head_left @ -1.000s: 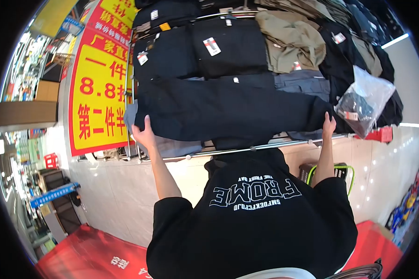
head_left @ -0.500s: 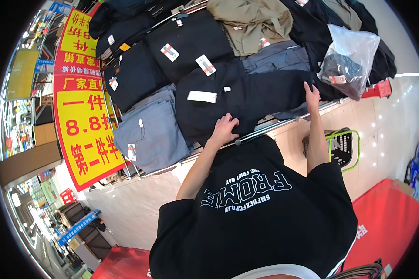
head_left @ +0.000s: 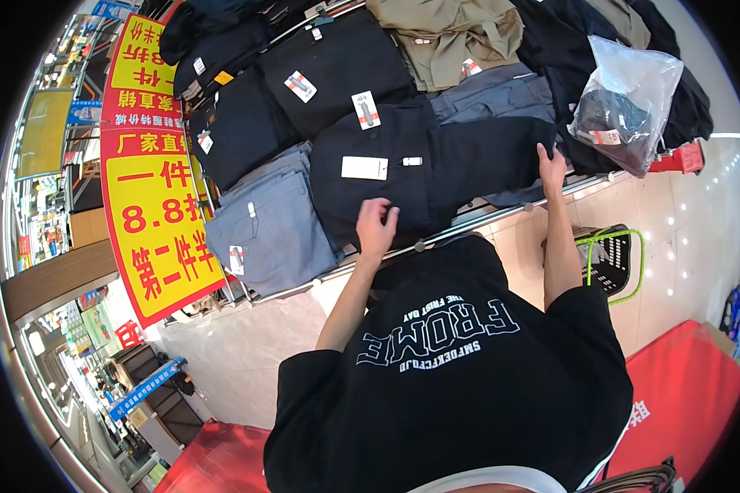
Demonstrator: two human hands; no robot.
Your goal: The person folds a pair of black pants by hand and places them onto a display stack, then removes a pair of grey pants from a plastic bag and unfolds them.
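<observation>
Black pants [head_left: 489, 152] lie lengthwise across the front of the rack, on top of other clothes, flat w/ a few soft creases. Wht label [head_left: 364, 168] on their L part; small tag [head_left: 412, 162] just R of it.

L hand [head_left: 376, 228] is over the near edge of the pants, toward their L end: fingers loosely bent, thumb apart from them. Can't tell if fingertips touch the cloth. R hand [head_left: 552, 170] is at the far R end, gripping the edge of the pants, thumb on top; lower fingers partly hidden.

Grey pants [head_left: 271, 234] folded in a pile just L of the black pair, w/ a price tag [head_left: 237, 260] near the front. Blue-grey pants [head_left: 497, 97] directly behind, partly covered by the black pair. Further back: folded blk stack [head_left: 345, 70] w/ tags, & khaki clothes [head_left: 448, 37] in a loose heap. Clear plastic bag [head_left: 633, 90] sits on dark clothes, R of & beyond the R hand; sth dark inside, tag showing.

Metal rail [head_left: 478, 222] runs along the rack front, betw. the pants & the person's blk T-shirt [head_left: 460, 394]. Yellow/red sign [head_left: 163, 218] at L side of rack. Blk basket [head_left: 612, 264] w/ green rim on floor, R of the R forearm.
</observation>
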